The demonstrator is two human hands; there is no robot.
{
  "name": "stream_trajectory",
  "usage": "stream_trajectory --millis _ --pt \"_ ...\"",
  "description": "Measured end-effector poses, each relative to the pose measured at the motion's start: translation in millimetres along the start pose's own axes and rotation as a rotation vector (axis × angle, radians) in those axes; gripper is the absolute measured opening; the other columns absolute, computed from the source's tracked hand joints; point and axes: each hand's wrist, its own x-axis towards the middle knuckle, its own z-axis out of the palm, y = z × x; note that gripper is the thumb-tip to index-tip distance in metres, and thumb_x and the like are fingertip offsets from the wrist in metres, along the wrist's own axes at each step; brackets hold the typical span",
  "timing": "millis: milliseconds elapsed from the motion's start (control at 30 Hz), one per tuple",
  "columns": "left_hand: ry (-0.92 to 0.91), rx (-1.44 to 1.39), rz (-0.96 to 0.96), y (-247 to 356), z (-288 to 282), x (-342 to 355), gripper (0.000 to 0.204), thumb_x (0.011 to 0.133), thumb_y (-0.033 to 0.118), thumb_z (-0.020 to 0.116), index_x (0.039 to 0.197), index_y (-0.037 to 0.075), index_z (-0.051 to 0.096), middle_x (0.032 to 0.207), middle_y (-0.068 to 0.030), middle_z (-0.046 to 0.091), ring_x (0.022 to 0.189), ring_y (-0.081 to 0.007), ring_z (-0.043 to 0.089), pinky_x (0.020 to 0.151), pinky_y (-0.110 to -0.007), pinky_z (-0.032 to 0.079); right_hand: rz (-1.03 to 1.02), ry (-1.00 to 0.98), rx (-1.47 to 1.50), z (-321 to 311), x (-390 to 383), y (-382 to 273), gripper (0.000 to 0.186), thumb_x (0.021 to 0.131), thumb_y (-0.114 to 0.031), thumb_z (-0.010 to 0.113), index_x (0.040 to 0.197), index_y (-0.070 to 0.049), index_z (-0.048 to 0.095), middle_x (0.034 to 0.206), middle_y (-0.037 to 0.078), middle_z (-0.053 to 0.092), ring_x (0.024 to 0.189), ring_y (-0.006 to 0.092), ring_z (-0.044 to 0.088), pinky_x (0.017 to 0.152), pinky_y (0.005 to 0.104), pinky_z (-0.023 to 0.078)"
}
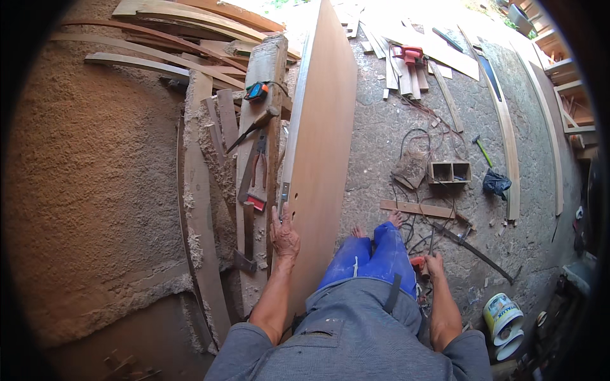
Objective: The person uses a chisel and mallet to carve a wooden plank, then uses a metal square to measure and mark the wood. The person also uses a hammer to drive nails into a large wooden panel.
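A tall wooden door panel (321, 120) stands on edge in front of me, with a metal lock plate (285, 192) in its narrow edge and small holes in its face. My left hand (285, 238) rests against that edge just below the plate, its fingers stretched out. Low at my right side, my right hand (435, 265) is closed around a slim tool with a thin dark shaft (433, 240); its exact kind is unclear. Close to this hand is a red-orange object (417, 262), partly hidden by my leg.
Left of the door, a rough plank (264, 63) bears a tape measure (256, 92), a hammer (257, 126), pliers (260, 159) and a hatchet (245, 259). Rightward on the floor are a red power tool (410, 54), a wooden box (449, 172), cables, a green-handled hammer (483, 151) and a white bucket (503, 315).
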Motion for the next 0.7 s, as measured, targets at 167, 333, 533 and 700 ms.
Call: stream_trajectory --millis 167,333,533,700 --pt "0.060 -0.003 0.091 19.4 8.4 17.9 0.063 0.096 0.005 0.049 0.157 0.018 0.039 0.150 -0.0276 0.043 0.130 -0.0464 0.050 0.107 -0.051 0.043 -0.036 0.157 -0.066 -20.1 -18.9 -88.4 0.059 0.091 -0.029 0.064 0.141 -0.003 0.048 0.106 0.019 0.069 0.093 0.0305 0.070 0.080 0.0410 0.057" --pt "0.055 -0.087 0.003 26.8 6.1 7.4 0.058 0.096 0.004 0.053 0.153 0.012 0.044 0.151 -0.0259 0.043 0.134 -0.0448 0.048 0.110 -0.049 0.041 0.051 0.312 -0.354 -21.6 38.5 -81.3 0.066 0.094 -0.036 0.061 0.150 -0.008 0.041 0.129 0.025 0.063 0.115 0.0419 0.065 0.100 0.0485 0.049" --pt "0.125 0.016 -0.012 32.6 11.8 16.6 0.051 0.096 0.003 0.054 0.147 0.006 0.051 0.151 -0.0241 0.045 0.136 -0.0422 0.048 0.108 -0.047 0.044 0.148 0.541 -0.260 -12.3 168.8 -76.0 0.066 0.097 -0.034 0.057 0.153 -0.011 0.031 0.127 0.029 0.063 0.118 0.0462 0.061 0.100 0.0512 0.048" --pt "0.388 0.427 0.181 50.7 19.0 31.4 0.043 0.107 0.020 0.047 0.145 0.000 0.051 0.148 -0.0247 0.049 0.133 -0.0396 0.053 0.104 -0.043 0.050 0.016 0.745 -0.299 -30.4 296.2 -64.1 0.061 0.099 -0.031 0.054 0.153 -0.014 0.030 0.122 0.030 0.063 0.113 0.0479 0.062 0.095 0.0549 0.048"
